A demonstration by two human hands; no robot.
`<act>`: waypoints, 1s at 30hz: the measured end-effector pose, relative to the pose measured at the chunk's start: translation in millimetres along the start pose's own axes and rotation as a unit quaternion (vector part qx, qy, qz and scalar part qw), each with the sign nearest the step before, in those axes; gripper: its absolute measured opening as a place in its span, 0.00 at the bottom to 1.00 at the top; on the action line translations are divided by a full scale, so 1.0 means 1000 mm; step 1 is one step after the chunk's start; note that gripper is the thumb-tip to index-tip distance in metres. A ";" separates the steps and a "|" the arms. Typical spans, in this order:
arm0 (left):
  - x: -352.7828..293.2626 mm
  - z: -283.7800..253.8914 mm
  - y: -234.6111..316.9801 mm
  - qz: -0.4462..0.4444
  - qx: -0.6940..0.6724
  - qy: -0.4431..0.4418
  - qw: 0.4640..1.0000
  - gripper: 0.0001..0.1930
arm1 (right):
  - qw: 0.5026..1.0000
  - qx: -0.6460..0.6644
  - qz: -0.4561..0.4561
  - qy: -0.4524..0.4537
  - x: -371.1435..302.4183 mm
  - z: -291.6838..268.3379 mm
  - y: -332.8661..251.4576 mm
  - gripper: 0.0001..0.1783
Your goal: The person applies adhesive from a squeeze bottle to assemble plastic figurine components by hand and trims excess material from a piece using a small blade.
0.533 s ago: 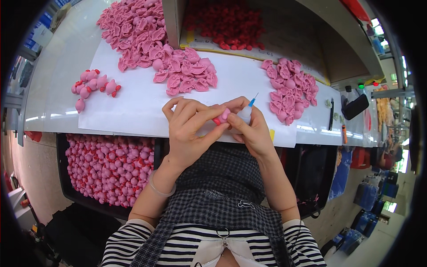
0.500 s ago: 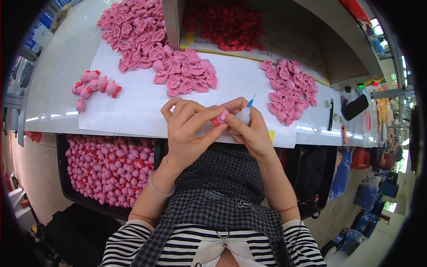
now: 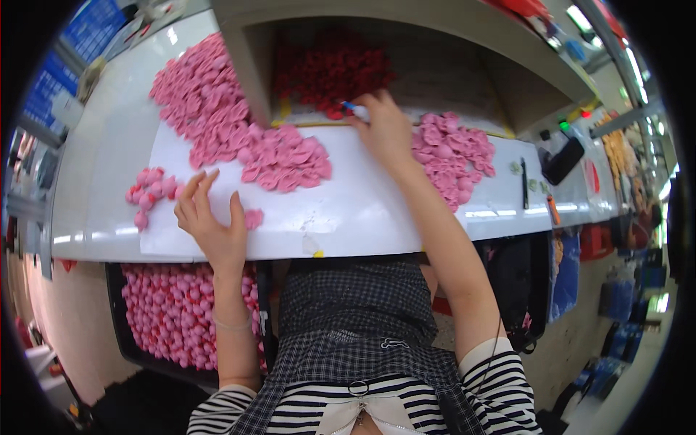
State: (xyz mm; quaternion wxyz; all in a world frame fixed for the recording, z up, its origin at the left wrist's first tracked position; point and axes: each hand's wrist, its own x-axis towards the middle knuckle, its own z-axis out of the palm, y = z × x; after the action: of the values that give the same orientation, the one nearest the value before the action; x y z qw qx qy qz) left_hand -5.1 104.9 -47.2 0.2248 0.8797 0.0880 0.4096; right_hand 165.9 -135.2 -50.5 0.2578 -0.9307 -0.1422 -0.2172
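Note:
My left hand (image 3: 212, 228) hovers over the white sheet with its fingers spread, just right of a cluster of pink pieces with red parts (image 3: 154, 190). A single small pink piece (image 3: 253, 219) lies beside its thumb. My right hand (image 3: 388, 130) is stretched forward to the compartment opening, gripping a small white needle-tip bottle (image 3: 361, 113) with a blue tip. That tip is beside the front of a heap of small red parts (image 3: 337, 76); whether the fingers also touch a red part is hidden.
A large heap of pink shell-like pieces (image 3: 206, 98) runs into a smaller pile (image 3: 290, 161). Another pink pile (image 3: 453, 156) lies right of my forearm. The grey compartment wall (image 3: 245, 69) rises behind. Below the table edge stands a black bin (image 3: 170, 315) full of pink-and-red pieces.
My hands, together on a pink-and-red piece before, are now apart. The left has moved left and opened; the right has reached forward with the bottle. A pink piece now lies by my left thumb.

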 end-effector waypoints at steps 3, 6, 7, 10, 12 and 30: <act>-0.008 0.002 -0.004 0.031 -0.045 -0.049 0.997 0.13 | 0.999 0.037 -0.024 -0.013 -0.004 -0.009 0.004 0.12; -0.019 -0.003 -0.004 -0.063 -0.126 -0.135 0.981 0.10 | 0.993 0.107 0.035 -0.044 -0.031 -0.025 0.000 0.12; -0.020 -0.007 -0.003 -0.030 -0.133 -0.149 0.979 0.09 | 0.990 0.100 0.021 -0.093 -0.039 -0.030 -0.003 0.14; -0.024 -0.004 -0.003 0.043 -0.140 -0.184 0.972 0.07 | 0.987 0.121 0.034 -0.100 -0.063 -0.042 -0.005 0.19; -0.019 0.002 0.011 0.027 -0.164 -0.197 0.966 0.05 | 0.985 0.158 0.048 -0.054 -0.076 -0.040 0.001 0.21; -0.026 0.015 0.008 0.081 -0.118 -0.162 0.976 0.05 | 0.889 0.115 0.079 0.437 -0.080 -0.184 0.178 0.23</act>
State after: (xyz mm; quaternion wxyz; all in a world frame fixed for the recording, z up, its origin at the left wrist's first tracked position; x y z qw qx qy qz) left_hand -10.7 83.5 -70.0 0.3048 0.9059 -0.0704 0.2856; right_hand 102.3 -394.1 -21.0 0.4153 -0.7138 0.0351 -0.5628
